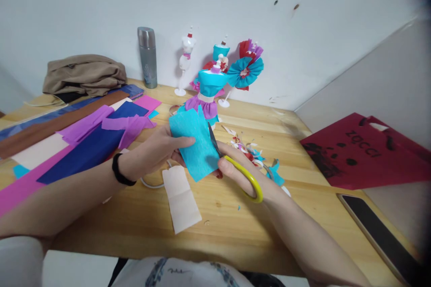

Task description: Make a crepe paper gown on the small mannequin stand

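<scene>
Nearest, at six o'clock from the turquoise sheet (pixel 201 156), a pale creased strip (pixel 182 199) lies on the wooden table (pixel 134 231); a phone (pixel 377 235) lies at four. The sheet is held up over the table, the left hand (pixel 155 150) pinching it, thumb on its face. At four o'clock, close in, the right hand (pixel 245 161) grips yellow-handled scissors (pixel 249 177) at the sheet's right edge (whether the dark blades bite it, I cannot tell). Coloured sheets (pixel 89 148) lie at nine; at three are paper scraps (pixel 249 148), then a red bag (pixel 363 152). Beyond, a turquoise-and-purple dress form (pixel 213 83) stands at twelve, a flask (pixel 147 60) at eleven, a brown cloth bundle (pixel 84 74) at ten.
</scene>
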The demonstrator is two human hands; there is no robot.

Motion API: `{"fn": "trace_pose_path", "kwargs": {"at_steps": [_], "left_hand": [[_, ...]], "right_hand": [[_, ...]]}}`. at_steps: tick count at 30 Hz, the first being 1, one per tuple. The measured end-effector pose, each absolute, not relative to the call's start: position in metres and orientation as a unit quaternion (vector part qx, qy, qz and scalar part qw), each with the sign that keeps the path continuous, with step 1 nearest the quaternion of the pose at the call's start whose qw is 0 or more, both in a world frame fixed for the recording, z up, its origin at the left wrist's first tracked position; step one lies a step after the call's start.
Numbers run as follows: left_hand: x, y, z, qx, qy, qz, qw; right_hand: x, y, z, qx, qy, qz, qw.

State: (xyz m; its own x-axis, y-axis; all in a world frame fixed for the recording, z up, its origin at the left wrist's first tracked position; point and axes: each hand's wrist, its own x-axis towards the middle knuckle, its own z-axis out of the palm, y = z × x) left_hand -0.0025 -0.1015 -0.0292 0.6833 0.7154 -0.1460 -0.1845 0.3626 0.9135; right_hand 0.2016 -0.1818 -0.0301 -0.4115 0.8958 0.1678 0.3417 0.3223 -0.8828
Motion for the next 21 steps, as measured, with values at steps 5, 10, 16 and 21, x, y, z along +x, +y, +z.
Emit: {"fn": "trace_pose_path", "kwargs": {"at_steps": [5, 10, 16, 21], "left_hand": [[-0.0024, -0.1029, -0.0329, 0.495, 0.287, 0.284, 0.769], [-0.0014, -0.1033, -0.0315, 0.498, 0.292, 0.285, 0.765], [-0.0009, -0.1029, -0.034, 0.488, 0.275, 0.292, 0.775], [-0.0014, -0.1021, -0.0328, 0.48, 0.284, 0.288, 0.779]], "right_hand": [[0.2004, -0.1825, -0.0303, -0.453, -0.735, 0.379, 0.334], [0.1997, -0.1825, -0.0303, -0.455, -0.727, 0.389, 0.336], [0.2012, -0.1812, -0.0347, -0.464, -0.713, 0.405, 0.334], [0.2017, -0.18, -0.037, -0.46, -0.71, 0.421, 0.327]]}}
